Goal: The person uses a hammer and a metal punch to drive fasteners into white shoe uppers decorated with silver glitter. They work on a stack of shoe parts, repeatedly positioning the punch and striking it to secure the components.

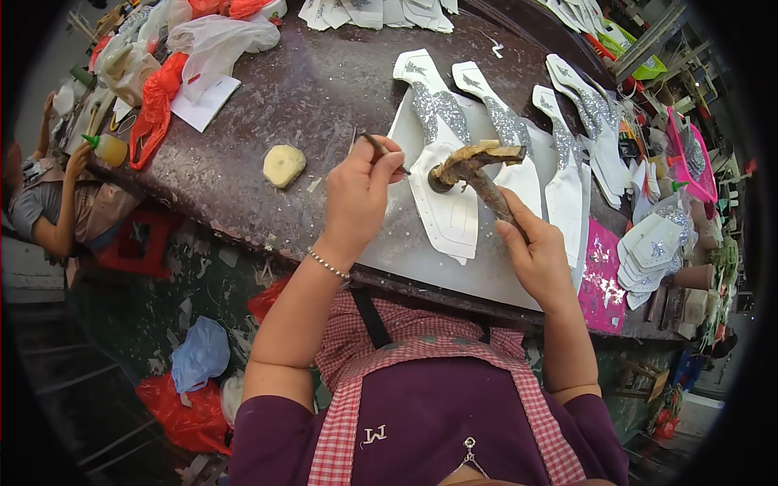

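My right hand (535, 247) is closed round the handle of a worn hammer (488, 188). The hammer's head is over the nearest white shoe-upper piece (450, 223), which has a silver glitter band; I cannot tell whether they touch. Between the thumb and fingers of my left hand (363, 182) is a thin dark rod-like tool (375, 144). Its lower end points at the edge of that same piece, just left of the hammer head. More white and silver pieces (559, 206) lie to the right, on a pale sheet (381, 259).
A yellowish lump (284, 166) sits on the dark table (243, 162) to the left. Plastic bags (219, 40) and a glue bottle (109, 150) are at the far left, near another person (61, 215). On the right are a magenta sheet (604, 279), stacked pieces (648, 251) and a pink basket (701, 166).
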Demonstrator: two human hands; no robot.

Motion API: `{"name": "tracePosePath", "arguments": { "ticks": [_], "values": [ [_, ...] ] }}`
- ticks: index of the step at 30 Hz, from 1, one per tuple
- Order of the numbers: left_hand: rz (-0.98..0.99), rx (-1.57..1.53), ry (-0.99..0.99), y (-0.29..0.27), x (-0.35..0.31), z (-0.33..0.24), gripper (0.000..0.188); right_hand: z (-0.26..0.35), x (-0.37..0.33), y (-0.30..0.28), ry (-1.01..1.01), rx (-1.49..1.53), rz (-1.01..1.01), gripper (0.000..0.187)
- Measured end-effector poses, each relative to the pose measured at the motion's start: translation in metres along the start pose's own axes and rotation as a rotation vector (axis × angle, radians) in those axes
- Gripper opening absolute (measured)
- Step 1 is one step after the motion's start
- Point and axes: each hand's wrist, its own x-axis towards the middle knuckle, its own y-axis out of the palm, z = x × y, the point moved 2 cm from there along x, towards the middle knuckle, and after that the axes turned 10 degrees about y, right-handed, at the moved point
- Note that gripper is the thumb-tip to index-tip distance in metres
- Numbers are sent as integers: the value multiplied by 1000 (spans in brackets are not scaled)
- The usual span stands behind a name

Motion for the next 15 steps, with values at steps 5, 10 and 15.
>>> {"name": "tracePosePath", "arguments": {
  "ticks": [5, 10, 15],
  "values": [
    [46, 92, -20, 5, 4, 5, 15, -4, 2, 3, -8, 47, -4, 44],
    [45, 105, 10, 8, 2, 13, 14, -4, 2, 0, 37, 77, 31, 44],
    [88, 246, 5, 10, 2, 8, 12, -4, 2, 1, 57, 114, 40, 44]
  ]
}}
